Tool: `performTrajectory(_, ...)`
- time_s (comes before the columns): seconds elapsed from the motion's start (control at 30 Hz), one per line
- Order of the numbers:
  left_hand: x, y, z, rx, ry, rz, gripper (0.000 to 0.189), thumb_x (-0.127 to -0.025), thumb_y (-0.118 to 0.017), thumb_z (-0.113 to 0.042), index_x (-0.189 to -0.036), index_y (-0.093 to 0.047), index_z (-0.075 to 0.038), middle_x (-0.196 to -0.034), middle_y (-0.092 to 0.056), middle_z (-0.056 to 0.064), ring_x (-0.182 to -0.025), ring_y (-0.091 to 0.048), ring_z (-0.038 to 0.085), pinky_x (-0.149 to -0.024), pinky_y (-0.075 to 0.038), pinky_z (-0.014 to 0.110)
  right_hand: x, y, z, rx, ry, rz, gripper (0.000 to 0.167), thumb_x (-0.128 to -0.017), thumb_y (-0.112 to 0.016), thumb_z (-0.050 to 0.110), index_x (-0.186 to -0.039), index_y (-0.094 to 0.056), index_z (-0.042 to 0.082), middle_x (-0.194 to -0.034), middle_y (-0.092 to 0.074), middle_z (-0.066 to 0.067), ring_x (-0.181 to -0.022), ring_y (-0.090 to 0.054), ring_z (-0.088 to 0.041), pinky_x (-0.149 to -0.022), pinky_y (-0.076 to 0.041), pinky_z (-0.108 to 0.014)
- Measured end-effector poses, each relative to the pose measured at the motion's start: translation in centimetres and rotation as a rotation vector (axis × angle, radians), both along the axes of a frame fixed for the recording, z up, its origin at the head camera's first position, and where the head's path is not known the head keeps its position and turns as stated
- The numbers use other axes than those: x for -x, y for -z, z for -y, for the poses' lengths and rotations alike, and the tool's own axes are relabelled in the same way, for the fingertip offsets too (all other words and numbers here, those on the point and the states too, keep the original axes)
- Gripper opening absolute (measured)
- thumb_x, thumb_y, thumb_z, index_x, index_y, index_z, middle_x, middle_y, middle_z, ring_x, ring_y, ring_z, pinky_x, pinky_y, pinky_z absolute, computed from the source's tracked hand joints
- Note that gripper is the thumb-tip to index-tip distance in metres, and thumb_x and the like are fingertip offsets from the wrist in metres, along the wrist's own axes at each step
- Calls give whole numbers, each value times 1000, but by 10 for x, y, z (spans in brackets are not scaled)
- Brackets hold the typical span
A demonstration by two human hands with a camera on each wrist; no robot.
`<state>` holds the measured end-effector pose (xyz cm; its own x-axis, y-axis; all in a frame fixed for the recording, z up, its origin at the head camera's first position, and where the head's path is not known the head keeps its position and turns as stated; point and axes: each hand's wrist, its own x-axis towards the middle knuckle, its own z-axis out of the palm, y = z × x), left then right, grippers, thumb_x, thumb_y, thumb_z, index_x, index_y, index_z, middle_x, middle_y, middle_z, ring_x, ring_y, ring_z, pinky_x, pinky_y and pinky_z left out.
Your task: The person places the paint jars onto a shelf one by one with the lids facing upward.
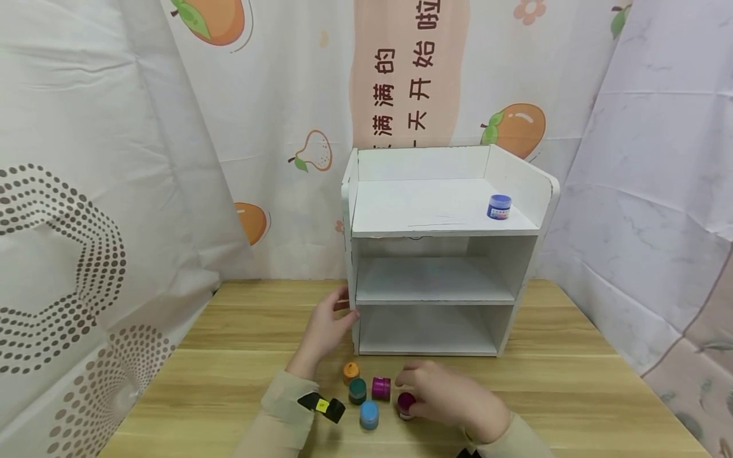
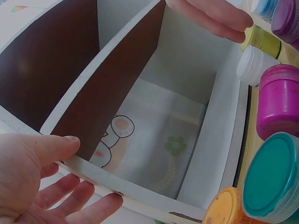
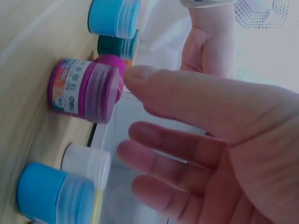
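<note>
A white shelf unit [image 1: 435,296] stands on the wooden table. At its left side panel, my left hand [image 1: 328,327] holds the edge; the left wrist view puts the thumb on the front edge and the fingers along the outer face. Over the table in front, my right hand [image 1: 452,397] hovers at a dark purple paint jar [image 1: 406,404], fingers loosely bent. The right wrist view has the thumb tip close to that jar's lid [image 3: 102,93], with no jar between thumb and fingers. A magenta jar [image 1: 381,388] lies on its side just left of it.
An orange jar [image 1: 351,372], a dark green jar [image 1: 357,391] and a light blue jar [image 1: 369,415] stand left of the purple one. White [image 3: 86,163] and blue [image 3: 51,193] jars stand nearby. Another blue jar [image 1: 499,207] sits on the top shelf. Printed curtains hang behind.
</note>
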<state>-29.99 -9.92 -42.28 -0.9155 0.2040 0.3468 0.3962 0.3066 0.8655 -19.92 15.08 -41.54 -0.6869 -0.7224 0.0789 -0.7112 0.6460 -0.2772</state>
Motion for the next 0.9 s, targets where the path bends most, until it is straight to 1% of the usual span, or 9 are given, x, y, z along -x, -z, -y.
performTrajectory(0.13,1,0,0,-5,0,-7,57,-96,-69,-6,-148,-47,-1,-141,-55,17,-125,-57,35,-95,-56,42,2,1,0,-8,-41,5,30,-81,-86,11,-108,-76,17,-108,-68,6,-98,-62,-5,-83,-55,-24)
performTrajectory(0.27,1,0,-1,-10,-3,-12,56,-96,-69,-4,-147,-48,-1,-141,-56,17,-124,-57,36,-95,-56,43,3,5,1,-14,-38,37,30,-80,-87,11,-105,-76,22,-106,-67,11,-97,-60,-3,-81,-54,-25)
performTrajectory(0.43,0,0,-1,-7,-6,-11,55,-96,-70,-4,-147,-49,-3,-140,-56,15,-124,-58,35,-95,-56,43,4,10,2,-30,-20,60,31,-78,-88,10,-104,-75,21,-103,-66,12,-93,-59,-2,-78,-54,-23)
performTrajectory(0.53,1,1,-2,-11,-4,-12,55,-96,-70,-6,-146,-50,-3,-140,-57,15,-124,-57,35,-95,-56,43,5,11,2,-39,-18,59,31,-78,-88,11,-104,-76,21,-103,-66,11,-93,-60,-2,-78,-54,-23)
performTrajectory(0.67,1,2,-1,-13,0,-18,55,-96,-70,-8,-146,-50,-3,-140,-56,16,-124,-57,36,-95,-56,44,5,12,3,-40,-23,58,29,-78,-87,10,-103,-76,20,-104,-66,11,-94,-60,-2,-80,-54,-23)
performTrajectory(0.9,-1,-1,-2,-4,-10,-8,55,-96,-70,-6,-147,-50,-4,-140,-57,14,-124,-58,35,-95,-56,44,6,13,3,-30,-32,59,26,-81,-86,9,-103,-76,20,-102,-66,11,-93,-59,-1,-80,-54,-22)
